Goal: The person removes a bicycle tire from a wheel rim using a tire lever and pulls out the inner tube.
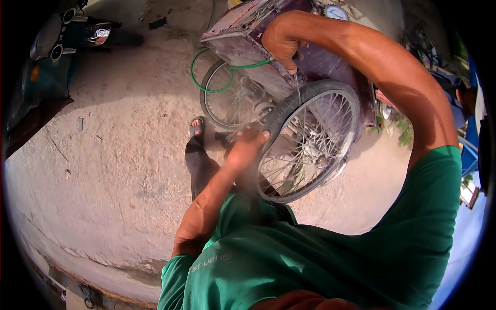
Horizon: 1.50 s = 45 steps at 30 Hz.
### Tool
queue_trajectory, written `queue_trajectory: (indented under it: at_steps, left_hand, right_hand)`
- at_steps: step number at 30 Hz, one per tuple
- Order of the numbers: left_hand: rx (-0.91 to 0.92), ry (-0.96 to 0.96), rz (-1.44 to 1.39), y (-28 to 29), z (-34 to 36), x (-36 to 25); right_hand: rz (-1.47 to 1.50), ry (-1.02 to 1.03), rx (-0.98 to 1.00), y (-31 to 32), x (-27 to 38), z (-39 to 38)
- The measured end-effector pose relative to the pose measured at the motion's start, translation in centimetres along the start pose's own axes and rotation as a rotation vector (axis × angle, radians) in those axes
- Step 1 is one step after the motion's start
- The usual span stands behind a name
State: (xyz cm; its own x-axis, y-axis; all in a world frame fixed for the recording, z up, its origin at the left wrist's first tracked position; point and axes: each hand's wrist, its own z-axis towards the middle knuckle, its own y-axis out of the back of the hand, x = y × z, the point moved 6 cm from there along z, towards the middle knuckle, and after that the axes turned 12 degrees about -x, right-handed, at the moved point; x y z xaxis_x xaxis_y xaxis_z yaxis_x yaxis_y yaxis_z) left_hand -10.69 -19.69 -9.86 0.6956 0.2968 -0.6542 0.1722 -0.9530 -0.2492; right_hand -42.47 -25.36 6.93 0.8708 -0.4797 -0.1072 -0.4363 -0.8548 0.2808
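Observation:
A spoked bicycle wheel [323, 142] stands tilted in front of me, its black tire [315, 89] around a silver rim. Part of the tire bulges away from the rim on the upper left side. My left hand [248, 147] is closed on the tire's left side, thumb lying on the rubber. At the top of the wheel, my right hand [284, 44] grips a thin metal tire lever [298, 90], whose lower end reaches in between tire and rim. The lever's tip is hidden there.
Behind the wheel stands a worn dark purple metal box [330, 59], with a pressure gauge [336, 12] at its top. A green hose [194, 77] loops past a second wheel [214, 98]. A motorcycle [98, 36] stands at far left. Another person [449, 90] is at the right.

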Motion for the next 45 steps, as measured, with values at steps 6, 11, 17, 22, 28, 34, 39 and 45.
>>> queue_trajectory:
  at_steps: [6, 11, 17, 22, 28, 34, 39, 45]
  left_hand:
    - [-0.001, 0.023, -0.094, 0.3, -1.2, -0.6]
    - [0.039, 0.047, -0.068, 0.0, -1.4, -1.2]
    - [0.013, 0.074, 0.031, 0.3, -1.2, -3.1]
    - [0.012, 0.057, -0.024, -0.3, -0.7, -2.3]
    - [-0.001, 0.036, -0.055, -0.5, -0.4, -1.3]
    - [0.024, 0.057, -0.093, -0.1, -1.0, -2.7]
    - [-0.032, -0.003, 0.017, 0.0, -0.3, -2.2]
    - [0.018, 0.000, 0.022, -0.2, 0.0, -1.7]
  right_hand:
    - [-0.075, 0.125, 0.155, -0.3, 2.7, 3.9]
    - [-0.080, 0.159, 0.123, -1.1, 1.8, 2.3]
    - [-0.085, 0.278, -0.151, -0.5, 1.2, -2.2]
    - [0.166, 0.271, -0.395, -3.9, -3.8, -6.7]
    - [0.160, 0.215, -0.555, -6.6, -3.6, -10.7]
    - [0.196, 0.214, -0.845, -10.9, -3.7, -14.7]
    - [0.310, 0.063, -1.131, -19.1, -2.1, -17.7]
    - [0.569, -0.261, -1.338, -27.6, 0.2, -16.6]
